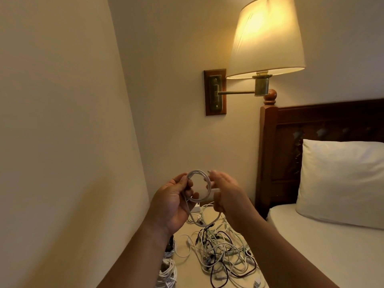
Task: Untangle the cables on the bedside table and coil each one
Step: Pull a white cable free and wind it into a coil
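We see the white-sheeted bed off the right edge of the beige desk. A tangled heap of white and black cables sprawls across the desk's middle, with coiled white cable bundles at its left edge. Above the far edge, our left hand grips a looped white cable in curled fingers. The fingers of our right hand blur against the loop's right side, and we cannot tell whether they hold it.

Both bare forearms reach in from the near edge, hands raised side by side. The left hand curls thumb and fingers round a white cable loop. The right hand, just beside it, is motion-blurred, so its grip is unclear.
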